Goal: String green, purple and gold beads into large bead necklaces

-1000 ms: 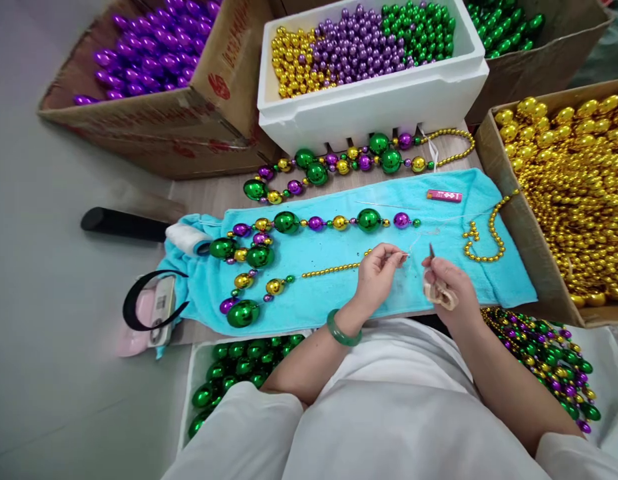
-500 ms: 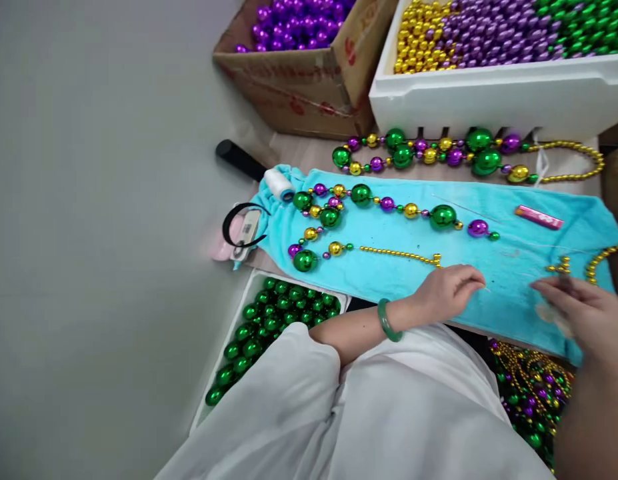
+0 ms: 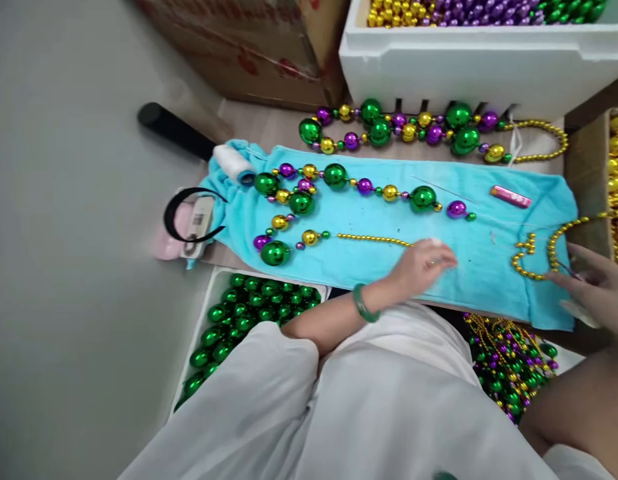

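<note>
My left hand [image 3: 423, 267], with a green bangle [image 3: 365, 303] on its wrist, is over the front part of a turquoise towel [image 3: 369, 220]. Its fingers are pinched together, and what they hold, if anything, does not show. Beside it ends a row of small gold beads [image 3: 371, 237], part of a strand with green, purple and gold balls [image 3: 335, 176]. My right hand [image 3: 596, 280] is closed at the towel's right end, around something slim and dark that I cannot make out, with a pale piece under the fingers. A curved gold bead string [image 3: 553, 247] lies against its fingertips.
A finished-looking bead necklace [image 3: 379, 132] lies behind the towel. On the towel are a white thread spool [image 3: 231, 163] and a pink lighter-like item [image 3: 510, 197]. A foam box [image 3: 439, 73], cardboard box [image 3: 269, 53] and tray of green balls [image 3: 243, 320] surround it. A black headband [image 3: 171, 217] sits left.
The view has shifted, showing more of the right side. My right hand has moved right from the short gold bead piece to the curved string. My left hand's fingers have curled in slightly.
</note>
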Demonstrator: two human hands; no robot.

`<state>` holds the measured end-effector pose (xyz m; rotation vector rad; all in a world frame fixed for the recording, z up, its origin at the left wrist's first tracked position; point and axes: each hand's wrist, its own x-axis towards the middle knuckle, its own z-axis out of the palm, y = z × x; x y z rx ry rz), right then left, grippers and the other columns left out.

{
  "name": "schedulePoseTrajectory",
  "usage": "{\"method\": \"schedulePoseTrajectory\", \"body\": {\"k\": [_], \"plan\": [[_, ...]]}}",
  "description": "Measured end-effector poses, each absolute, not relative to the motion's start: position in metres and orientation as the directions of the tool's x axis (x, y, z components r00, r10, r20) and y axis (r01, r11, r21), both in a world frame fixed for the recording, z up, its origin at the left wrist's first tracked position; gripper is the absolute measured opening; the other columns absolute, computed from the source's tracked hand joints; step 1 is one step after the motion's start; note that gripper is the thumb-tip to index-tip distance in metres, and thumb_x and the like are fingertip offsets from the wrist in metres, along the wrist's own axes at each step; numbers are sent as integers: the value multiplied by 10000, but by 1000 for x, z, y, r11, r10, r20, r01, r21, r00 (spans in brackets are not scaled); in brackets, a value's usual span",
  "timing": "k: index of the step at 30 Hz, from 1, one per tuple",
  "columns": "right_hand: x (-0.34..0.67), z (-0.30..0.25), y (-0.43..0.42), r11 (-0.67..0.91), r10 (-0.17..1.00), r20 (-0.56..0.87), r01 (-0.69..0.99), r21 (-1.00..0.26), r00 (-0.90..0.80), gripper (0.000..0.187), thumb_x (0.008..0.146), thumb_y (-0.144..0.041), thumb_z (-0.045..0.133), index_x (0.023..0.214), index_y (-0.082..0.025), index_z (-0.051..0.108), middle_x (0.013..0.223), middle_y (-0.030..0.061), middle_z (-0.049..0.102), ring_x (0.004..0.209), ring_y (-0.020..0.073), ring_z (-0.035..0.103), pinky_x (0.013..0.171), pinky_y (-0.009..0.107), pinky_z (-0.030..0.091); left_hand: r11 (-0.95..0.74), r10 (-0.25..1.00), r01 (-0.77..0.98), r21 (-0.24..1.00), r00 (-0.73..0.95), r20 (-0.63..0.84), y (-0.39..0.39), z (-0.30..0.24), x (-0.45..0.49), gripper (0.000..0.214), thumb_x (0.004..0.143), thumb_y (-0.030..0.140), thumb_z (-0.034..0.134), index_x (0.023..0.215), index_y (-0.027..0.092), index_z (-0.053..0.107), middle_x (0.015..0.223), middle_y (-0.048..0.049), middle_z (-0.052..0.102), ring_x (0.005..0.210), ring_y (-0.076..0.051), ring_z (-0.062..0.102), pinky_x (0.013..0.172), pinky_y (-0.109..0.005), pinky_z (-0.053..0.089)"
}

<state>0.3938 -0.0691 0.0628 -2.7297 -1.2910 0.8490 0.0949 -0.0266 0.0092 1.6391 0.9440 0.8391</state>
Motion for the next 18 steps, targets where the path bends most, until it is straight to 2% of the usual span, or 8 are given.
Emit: {"method": "schedulePoseTrajectory", "body": {"k": [2, 5, 9, 11, 13, 14, 16, 18], "plan": [[407, 76, -71, -661, 720, -433, 727, -188, 542, 782, 634, -602, 670, 1357, -348, 516, 798, 54, 655, 635, 249, 597, 593, 380, 436, 13, 965, 82, 997, 260, -34, 1, 13, 77, 100, 817, 263, 620, 786, 184, 674, 866, -30, 660, 846, -144, 588, 771, -278, 490], [417, 93, -73, -666, 719, -366, 736, -120, 591, 861, 616, -649, 663, 1390, -322, 472, 780, 65, 650, 624, 257, 590, 565, 383, 425, 242, 958, -95, 966, 182, -222, 33, 17, 57, 111, 785, 262, 645, 819, 157, 654, 797, -23, 637, 750, -109, 583, 571, -192, 448], [413, 107, -72, -630, 766, -417, 700, -338, 489, 934, 537, -628, 693, 1399, -350, 465, 740, 27, 634, 548, 203, 527, 502, 338, 396, 379, 921, -290, 879, 211, -328, 47, 24, 51, 164, 745, 251, 705, 812, 139, 606, 774, -19, 642, 761, -102, 622, 576, -174, 468], [406, 107, -70, -630, 776, -361, 663, -404, 517, 803, 538, -581, 703, 1297, -344, 586, 689, 10, 616, 529, 179, 501, 498, 322, 382, 403, 911, -342, 849, 239, -336, 48, 27, 52, 179, 767, 264, 694, 829, 146, 574, 775, -19, 652, 769, -115, 649, 610, -197, 496], [394, 102, -67, -634, 750, -195, 602, -485, 632, 593, 591, -526, 698, 1133, -284, 707, 694, 23, 626, 550, 173, 509, 523, 327, 394, 418, 903, -355, 837, 263, -340, 48, 31, 54, 160, 797, 266, 665, 845, 155, 560, 778, -15, 658, 765, -123, 667, 632, -216, 509], [385, 99, -65, -593, 739, -105, 567, -572, 666, 488, 627, -493, 696, 1050, -253, 740, 716, 34, 640, 567, 169, 518, 541, 328, 405, 416, 902, -340, 843, 269, -336, 49, 35, 56, 140, 806, 258, 651, 847, 157, 562, 777, -12, 659, 759, -124, 670, 628, -218, 506], [361, 92, -59, -378, 779, 36, 514, -770, 626, 318, 694, -422, 693, 929, -219, 762, 758, 45, 661, 591, 150, 520, 565, 316, 413, 398, 903, -276, 875, 286, -320, 48, 44, 61, 94, 811, 231, 633, 838, 157, 582, 777, -9, 661, 743, -123, 669, 602, -214, 486], [332, 86, -50, -143, 865, 153, 528, -837, 477, 204, 736, -367, 688, 859, -221, 759, 714, 26, 644, 566, 127, 480, 549, 294, 386, 366, 900, -189, 911, 322, -295, 44, 55, 70, 54, 806, 201, 623, 805, 151, 604, 762, -10, 662, 712, -122, 659, 572, -215, 457]]}}
